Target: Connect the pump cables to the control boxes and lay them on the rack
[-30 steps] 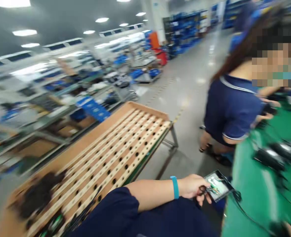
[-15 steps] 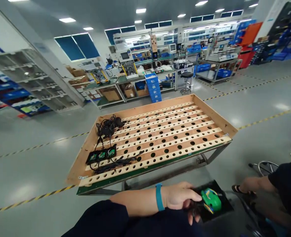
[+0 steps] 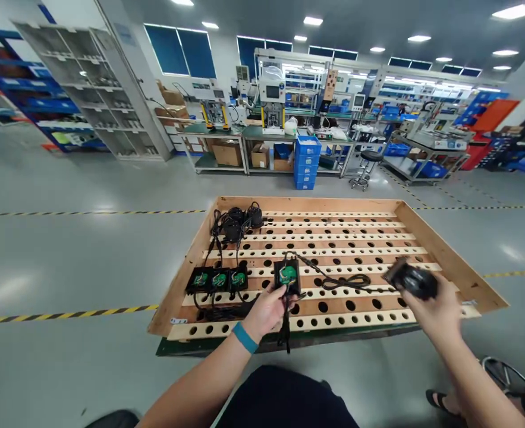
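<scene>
My left hand (image 3: 264,312), with a teal band at the wrist, grips a black square unit (image 3: 289,274) with a green, wired middle. It is held above the near part of a slatted wooden tray. A black cable (image 3: 346,282) with a coiled section runs from this unit toward the right. My right hand (image 3: 443,312) is closed around a black rounded part (image 3: 416,281), blurred by motion, over the tray's right side. To the left lie three similar black units (image 3: 220,279) with green middles, side by side on the slats. Black rounded parts with cables (image 3: 233,226) are bunched behind them.
The wooden tray (image 3: 458,255) has raised walls and slats full of holes. Beyond stand workbenches with machines (image 3: 272,92), a stack of blue bins (image 3: 307,163) and a stool (image 3: 371,156). Another person's foot (image 3: 440,401) shows at lower right.
The view has turned right and squared up to the tray. The left hand has brought the green-centred unit over the tray; the right hand has come into view holding a black rounded part.
</scene>
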Tool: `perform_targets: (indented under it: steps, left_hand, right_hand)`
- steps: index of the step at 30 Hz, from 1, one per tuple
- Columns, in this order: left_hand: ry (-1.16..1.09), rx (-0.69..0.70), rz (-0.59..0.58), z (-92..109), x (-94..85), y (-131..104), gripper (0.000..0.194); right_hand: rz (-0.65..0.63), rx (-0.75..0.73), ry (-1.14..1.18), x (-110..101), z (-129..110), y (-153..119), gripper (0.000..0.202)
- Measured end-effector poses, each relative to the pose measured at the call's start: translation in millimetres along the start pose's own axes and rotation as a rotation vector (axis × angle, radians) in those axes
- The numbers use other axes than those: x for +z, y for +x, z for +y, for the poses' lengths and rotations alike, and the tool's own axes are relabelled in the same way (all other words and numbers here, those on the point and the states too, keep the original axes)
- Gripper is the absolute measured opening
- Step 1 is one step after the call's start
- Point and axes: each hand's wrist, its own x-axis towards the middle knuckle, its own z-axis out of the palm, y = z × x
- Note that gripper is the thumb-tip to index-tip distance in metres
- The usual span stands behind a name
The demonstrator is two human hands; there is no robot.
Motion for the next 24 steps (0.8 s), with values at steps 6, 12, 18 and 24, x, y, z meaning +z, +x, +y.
perform_targets:
  steps: [6,12,18,24]
  left_hand:
    - [0.116,0.034,0.327,16,-63.6,46,0.039]
    - [0.239,0.085,0.552,3,-88.3,71,0.034]
    - [0.466,0.102,0.686,-5,-97.3,76,0.057]
    - [1.415,0.053,0.792,-7,-72.5,69,0.096]
  right_hand:
    - [-0.319,-0.089,0.512,178,-168,110,0.082]
    - [-0.803,-0.199,0.515,333,-274,102,0.065]
    - [-0.945,-0.334,0.445,405,-308,81,0.071]
    - [-0.981,-0.406,0.341,420,-301,79,0.074]
